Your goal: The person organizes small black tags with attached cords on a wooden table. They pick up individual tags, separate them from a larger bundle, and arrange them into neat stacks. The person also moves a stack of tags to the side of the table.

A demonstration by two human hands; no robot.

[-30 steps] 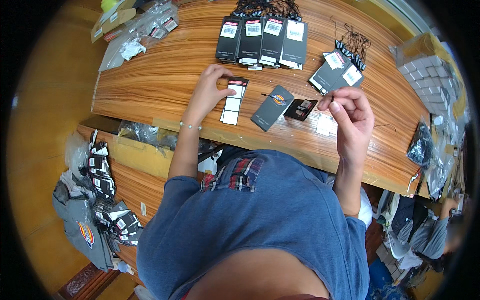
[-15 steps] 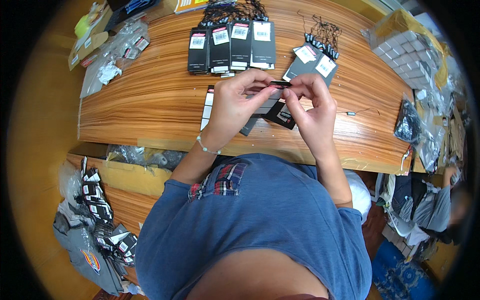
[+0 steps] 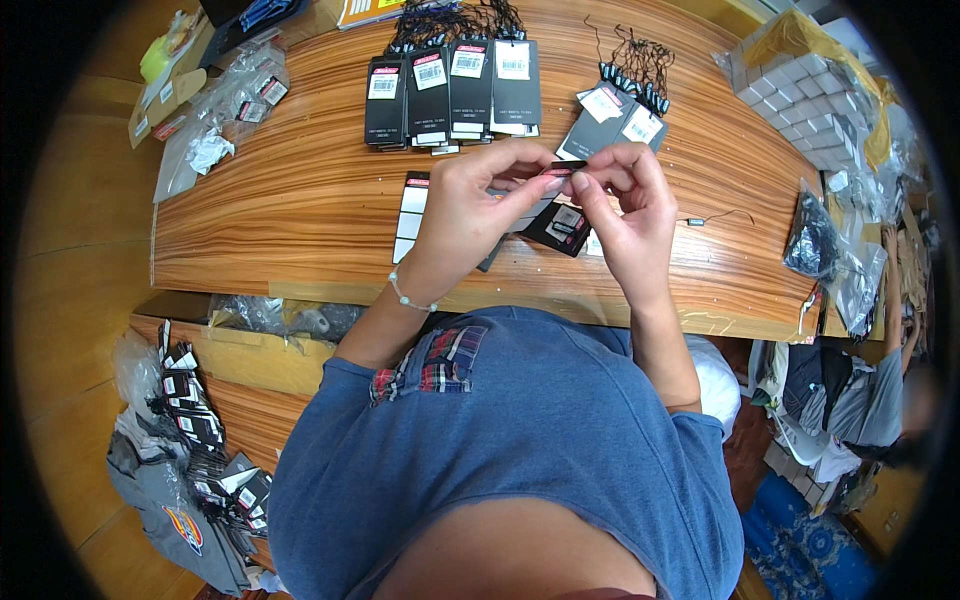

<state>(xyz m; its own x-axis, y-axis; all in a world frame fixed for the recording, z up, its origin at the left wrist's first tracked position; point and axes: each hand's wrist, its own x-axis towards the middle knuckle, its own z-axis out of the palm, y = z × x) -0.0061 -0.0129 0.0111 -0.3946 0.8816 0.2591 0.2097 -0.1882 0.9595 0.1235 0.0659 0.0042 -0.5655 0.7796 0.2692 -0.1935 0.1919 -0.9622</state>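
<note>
The left hand (image 3: pixel 485 195) and the right hand (image 3: pixel 628 205) met above the table (image 3: pixel 300 190), both pinching one small black tag (image 3: pixel 563 169) with a red band. The left thumb and forefinger were closed on its left end; the right thumb and forefinger were closed on its right end, the fingertips of the two hands nearly meeting. The other fingers of both hands were curled, and whether they touched the tag could not be told. Below the hands lay one black card (image 3: pixel 560 230) and, partly hidden by the left hand, one grey tag. Left of that hand lay a white label strip (image 3: pixel 409 217); whether it was single could not be told. Beyond the hands stood four stacks (image 3: pixel 470 110) of grey tags in a row, and to their right two more stacks (image 3: pixel 597 118), all with black cords. One loose cord (image 3: pixel 697 222) lay right of the right hand.
</note>
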